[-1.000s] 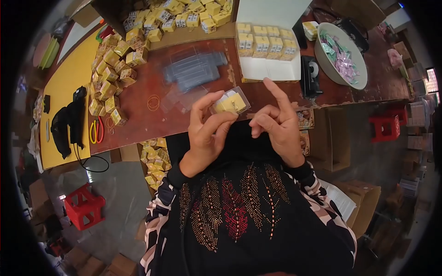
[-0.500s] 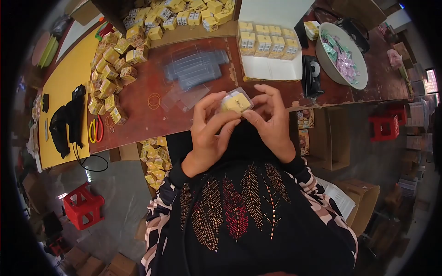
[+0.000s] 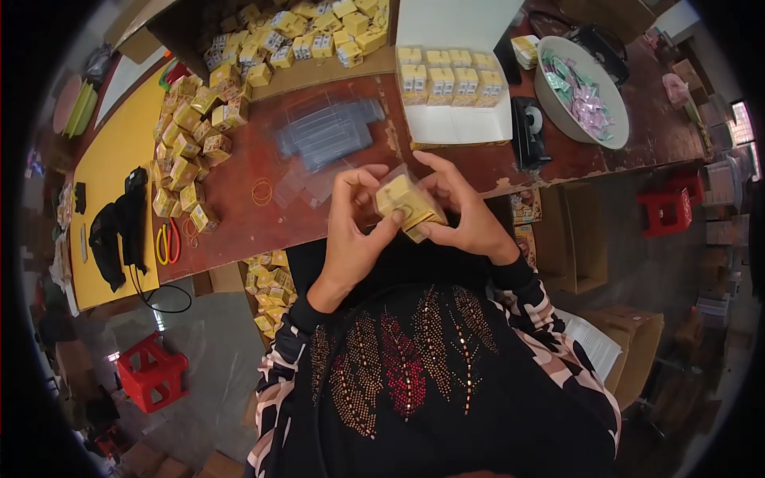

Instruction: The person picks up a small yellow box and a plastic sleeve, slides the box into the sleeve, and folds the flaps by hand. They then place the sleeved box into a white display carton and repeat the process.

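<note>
In front of my chest, a small yellow box [image 3: 398, 193] in a clear plastic case sits between both hands, tilted. My left hand [image 3: 356, 223] grips its left side, thumb pressed on the front. My right hand [image 3: 470, 213] holds the lower right corner between thumb and fingers. Parts of the fingers behind the box are hidden. Just beyond the hands, a stack of flat clear plastic sleeves [image 3: 331, 135] lies on the reddish table [image 3: 231, 235], with thinner loose sheets nearer to me.
Yellow boxes [image 3: 185, 146] are heaped at left, more in a carton [image 3: 362, 73] behind. An open white display box [image 3: 458, 126] holds rows of them. To its right stand a tape dispenser [image 3: 529, 131] and a bowl [image 3: 550, 99] of sachets. Red-handled pliers [image 3: 169, 241] lie left.
The box has turned in my hands and tipped, showing a different side. My right hand has shifted to its lower corner. The view has moved slightly.
</note>
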`<action>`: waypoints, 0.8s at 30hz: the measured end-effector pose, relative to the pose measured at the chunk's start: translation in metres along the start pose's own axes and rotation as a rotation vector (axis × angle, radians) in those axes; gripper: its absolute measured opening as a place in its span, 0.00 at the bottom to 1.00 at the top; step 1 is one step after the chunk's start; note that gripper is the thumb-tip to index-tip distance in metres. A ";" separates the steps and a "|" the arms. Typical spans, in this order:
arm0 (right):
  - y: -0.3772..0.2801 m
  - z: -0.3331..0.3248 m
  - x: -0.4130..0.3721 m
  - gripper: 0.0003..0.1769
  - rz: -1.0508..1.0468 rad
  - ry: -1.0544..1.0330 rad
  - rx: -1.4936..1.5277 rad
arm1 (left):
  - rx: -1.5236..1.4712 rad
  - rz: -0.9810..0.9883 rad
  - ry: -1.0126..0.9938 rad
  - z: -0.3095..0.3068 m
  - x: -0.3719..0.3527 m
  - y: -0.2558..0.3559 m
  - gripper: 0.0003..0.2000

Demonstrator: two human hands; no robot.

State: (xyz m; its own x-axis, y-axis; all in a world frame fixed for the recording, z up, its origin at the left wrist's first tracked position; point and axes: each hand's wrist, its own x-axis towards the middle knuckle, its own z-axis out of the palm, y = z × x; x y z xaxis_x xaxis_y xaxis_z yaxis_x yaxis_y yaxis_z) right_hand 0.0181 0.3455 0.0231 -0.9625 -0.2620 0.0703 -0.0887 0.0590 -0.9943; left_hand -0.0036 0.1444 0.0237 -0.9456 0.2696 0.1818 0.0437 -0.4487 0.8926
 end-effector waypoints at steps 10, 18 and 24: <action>0.000 -0.113 -0.020 0.17 -0.025 0.707 -0.480 | 0.594 -0.352 -0.552 -0.007 0.005 -0.001 0.32; 0.075 -0.226 -0.045 0.14 0.271 0.667 -0.456 | 0.477 -0.411 -0.492 -0.007 0.004 -0.006 0.31; 0.074 -0.226 -0.044 0.12 0.270 0.622 -0.326 | 0.385 -0.475 -0.482 -0.010 0.004 -0.006 0.32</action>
State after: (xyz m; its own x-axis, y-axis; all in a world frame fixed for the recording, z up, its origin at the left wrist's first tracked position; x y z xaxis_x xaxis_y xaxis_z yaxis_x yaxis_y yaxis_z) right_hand -0.0042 0.5791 -0.0359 -0.9204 0.3884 -0.0441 0.1923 0.3515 -0.9162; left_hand -0.0102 0.1401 0.0147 -0.6503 0.7393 -0.1749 -0.1385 0.1110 0.9841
